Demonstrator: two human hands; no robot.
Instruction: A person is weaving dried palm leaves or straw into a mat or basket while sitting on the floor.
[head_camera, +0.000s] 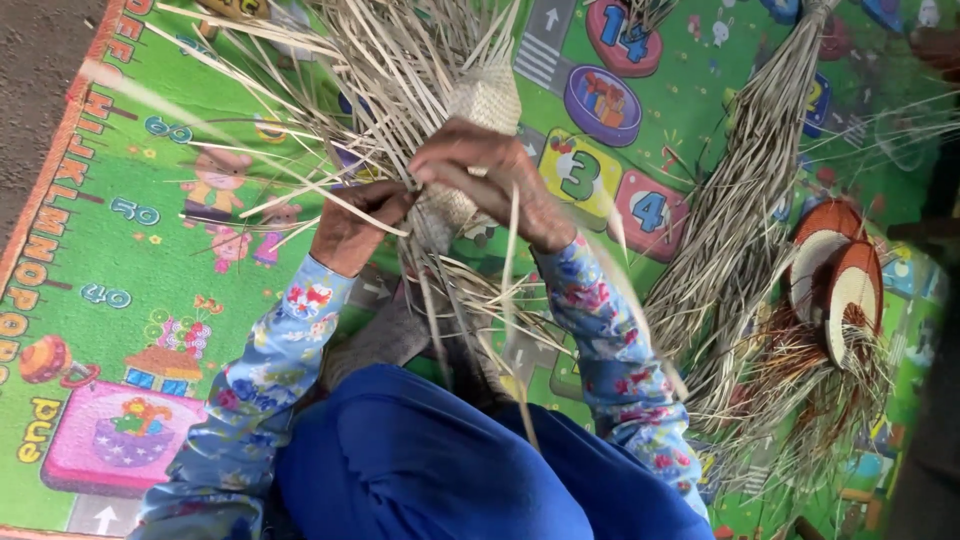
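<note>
One woven piece (470, 150), pale, part-finished, many loose straw strips fanning from it, at mat (130, 200) centre, off surface, in both hands. One straw bundle (740, 210) lying toward mat's right edge. Two round woven discs (838, 275), rust and cream, beside bundle at right edge. Left hand (355, 225): closed, pinching strips at piece's side. Right hand (490, 175): fingers curled over piece, gripping it. Both sleeves floral blue.

Green picture mat (130, 250) under straw bundle (735, 210), woven discs (838, 275).
</note>
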